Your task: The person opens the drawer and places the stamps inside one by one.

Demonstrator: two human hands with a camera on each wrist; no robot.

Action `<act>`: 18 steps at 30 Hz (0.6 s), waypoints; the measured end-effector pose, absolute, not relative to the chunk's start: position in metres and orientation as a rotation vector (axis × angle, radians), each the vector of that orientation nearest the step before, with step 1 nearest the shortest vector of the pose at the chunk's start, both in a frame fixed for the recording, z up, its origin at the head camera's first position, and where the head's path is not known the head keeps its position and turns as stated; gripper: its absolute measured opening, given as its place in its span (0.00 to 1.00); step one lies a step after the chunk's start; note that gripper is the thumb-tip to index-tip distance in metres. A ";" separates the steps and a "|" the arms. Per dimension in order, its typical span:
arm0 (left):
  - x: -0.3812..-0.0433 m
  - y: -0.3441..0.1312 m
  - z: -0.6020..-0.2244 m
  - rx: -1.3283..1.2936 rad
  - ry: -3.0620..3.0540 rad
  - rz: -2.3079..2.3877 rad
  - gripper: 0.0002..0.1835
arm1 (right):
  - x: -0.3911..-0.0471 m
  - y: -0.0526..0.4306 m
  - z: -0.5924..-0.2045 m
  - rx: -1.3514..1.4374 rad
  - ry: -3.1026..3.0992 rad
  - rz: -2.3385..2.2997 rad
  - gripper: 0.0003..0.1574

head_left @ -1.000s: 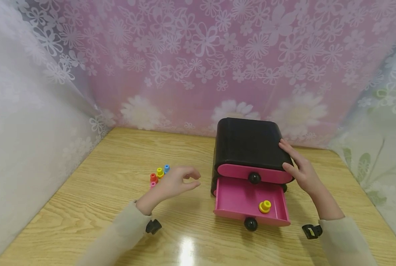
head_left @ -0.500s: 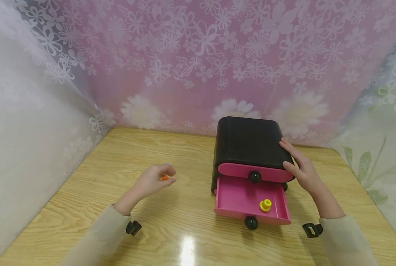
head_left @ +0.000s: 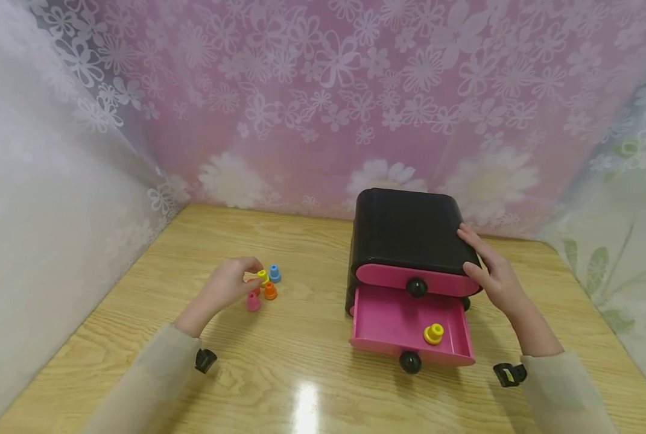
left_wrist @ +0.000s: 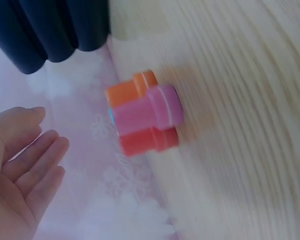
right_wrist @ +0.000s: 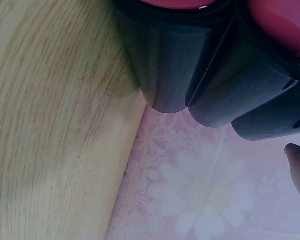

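My left hand [head_left: 222, 286] hovers over a cluster of small toy stamps at left, fingers loosely bent and holding nothing. The group has a blue stamp [head_left: 275, 275], an orange stamp [head_left: 270, 292], a pink stamp [head_left: 253, 301], a yellow stamp [head_left: 263, 276] and a red stamp [left_wrist: 142, 141], which the fingers partly cover in the head view. In the left wrist view the fingers are apart from the stamps. My right hand [head_left: 493, 280] rests on the right side of a black cabinet [head_left: 406, 229]. Its pink drawer [head_left: 379, 319] is pulled out, with another yellow stamp [head_left: 433, 334] inside.
A closed pink drawer front [head_left: 382, 278] with a black knob [head_left: 417, 287] sits above the pulled-out drawer. Wooden tabletop [head_left: 301, 349] lies between stamps and cabinet. A floral curtain [head_left: 301, 120] hangs behind the table, with pale cloth at both sides.
My left hand has moved left, from between the cabinet and the stamps to over the stamps, uncovering the blue, orange and pink ones. The right hand stays on the cabinet.
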State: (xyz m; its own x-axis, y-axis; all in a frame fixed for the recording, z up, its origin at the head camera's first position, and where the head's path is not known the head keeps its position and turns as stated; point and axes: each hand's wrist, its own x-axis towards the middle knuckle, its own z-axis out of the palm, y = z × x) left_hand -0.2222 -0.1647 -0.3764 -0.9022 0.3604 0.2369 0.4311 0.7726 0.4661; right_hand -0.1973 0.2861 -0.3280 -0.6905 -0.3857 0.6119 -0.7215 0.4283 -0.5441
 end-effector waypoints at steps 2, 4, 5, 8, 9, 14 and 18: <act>-0.224 -0.167 -0.377 -0.622 -2.855 -0.703 0.11 | -0.197 0.285 -0.327 0.941 -2.292 1.157 0.27; -0.226 -0.169 -0.378 -0.599 -2.888 -0.645 0.12 | -0.197 0.285 -0.327 0.937 -2.298 1.154 0.27; -0.227 -0.170 -0.378 -0.589 -2.904 -0.624 0.13 | -0.197 0.285 -0.327 0.935 -2.299 1.152 0.27; -0.231 -0.173 -0.380 -0.574 -2.947 -0.574 0.14 | -0.196 0.286 -0.327 0.933 -2.300 1.148 0.27; -0.232 -0.174 -0.381 -0.567 -2.957 -0.565 0.15 | -0.197 0.286 -0.327 0.933 -2.298 1.148 0.27; -0.239 -0.181 -0.389 -0.557 -2.998 -0.542 0.15 | -0.197 0.285 -0.327 0.918 -2.290 1.186 0.27; -0.244 -0.184 -0.393 -0.551 -3.027 -0.538 0.15 | -0.196 0.286 -0.327 0.907 -2.294 1.196 0.27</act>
